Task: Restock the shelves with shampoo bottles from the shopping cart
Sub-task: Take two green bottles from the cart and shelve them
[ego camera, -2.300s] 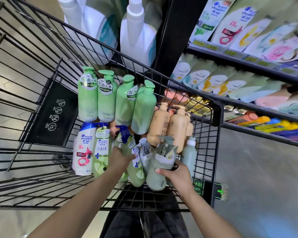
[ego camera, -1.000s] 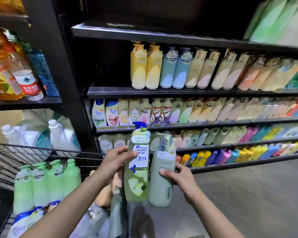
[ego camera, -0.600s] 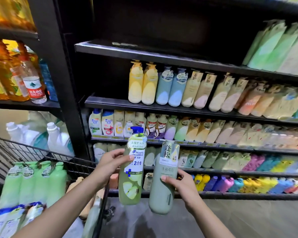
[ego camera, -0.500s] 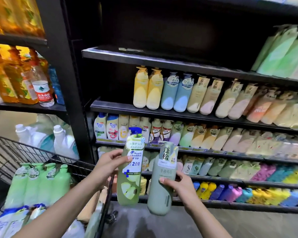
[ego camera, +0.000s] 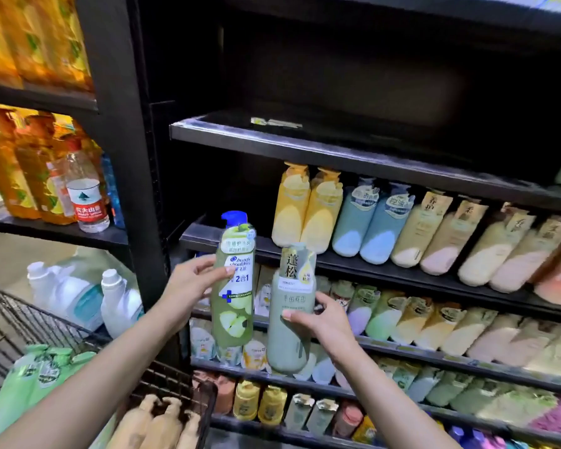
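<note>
Landmark: the bare black shelf [ego camera: 353, 147], topmost of the shampoo bay.
Item 1: Head & Shoulders bottle [ego camera: 235, 280], held upright below and left of the bare shelf; translucent green body with apple-slice print, white label marked 2-in-1, blue pump cap.
Item 2: grey-green shampoo bottle [ego camera: 292, 315], held upright just right of item 1 and lower; matte body, gold-and-white label with large characters, cap the colour of the body.
Left hand [ego camera: 191, 286]: grip curled round item 1 at label height, thumb across the front.
Right hand [ego camera: 321, 322]: grip curled round item 2 at mid-body, fingers on the front, thumb behind.
Handling, judged: both looked full, so fairly heavy for one hand; stiff plastic, smooth and likely slick; not fragile, though the pump neck would be the weak point. Best held round the waist, as here, not by the cap.
Shopping cart [ego camera: 175, 384]: below and far left of the bare shelf, holding light green bottles [ego camera: 36, 374] and tan bottles [ego camera: 156, 422].
Stocked rows: yellow bottles [ego camera: 306, 209] and blue bottles [ego camera: 370, 222] directly beneath the bare shelf.
Status, judged: both bottles lifted clear, neither shelved yet.
</note>
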Available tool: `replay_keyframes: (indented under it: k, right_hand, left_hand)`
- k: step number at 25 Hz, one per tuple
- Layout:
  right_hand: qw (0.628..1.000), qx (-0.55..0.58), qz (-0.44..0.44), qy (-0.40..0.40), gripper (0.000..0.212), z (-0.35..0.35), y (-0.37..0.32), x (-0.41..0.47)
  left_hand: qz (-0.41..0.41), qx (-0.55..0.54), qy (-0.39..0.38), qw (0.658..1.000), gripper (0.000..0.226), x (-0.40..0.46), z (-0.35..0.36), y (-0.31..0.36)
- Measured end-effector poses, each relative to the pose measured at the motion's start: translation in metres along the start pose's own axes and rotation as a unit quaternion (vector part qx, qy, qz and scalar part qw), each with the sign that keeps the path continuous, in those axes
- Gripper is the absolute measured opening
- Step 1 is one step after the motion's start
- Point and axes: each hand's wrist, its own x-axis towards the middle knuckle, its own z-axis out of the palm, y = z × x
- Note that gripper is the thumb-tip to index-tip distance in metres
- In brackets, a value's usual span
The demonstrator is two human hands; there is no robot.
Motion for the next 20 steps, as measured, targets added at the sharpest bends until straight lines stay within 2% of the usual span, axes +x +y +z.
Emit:
replay_keyframes:
  k: [2, 7, 10, 15, 20]
  right_hand:
    - [1.0, -0.002, -0.013, 0.005, 0.05, 0.013, -0.015, 0.04]
    - [0.999, 0.036, -0.032, 0.019, 0.04, 0.042, -0.048, 0.119]
    - [0.997, 0.045, -0.043, 0.037, 0.042, 0.056, -0.056, 0.157]
    - [0.995, 0.027, -0.072, 0.057, 0.048, 0.081, -0.066, 0.199]
    - [0.995, 0.03, -0.058, 0.072, 0.044, 0.1, -0.067, 0.224]
  left_hand:
    - [0.016, -0.005, 0.003, 1.0, 0.025, 0.037, -0.005, 0.011]
    - [0.058, 0.005, -0.008, 0.998, 0.026, 0.117, -0.02, 0.03]
    - [0.071, 0.007, -0.009, 0.997, 0.025, 0.156, -0.03, 0.033]
    - [0.091, 0.025, -0.035, 0.995, 0.02, 0.199, -0.038, 0.033]
    - [0.091, 0.019, -0.029, 0.995, 0.021, 0.229, -0.048, 0.018]
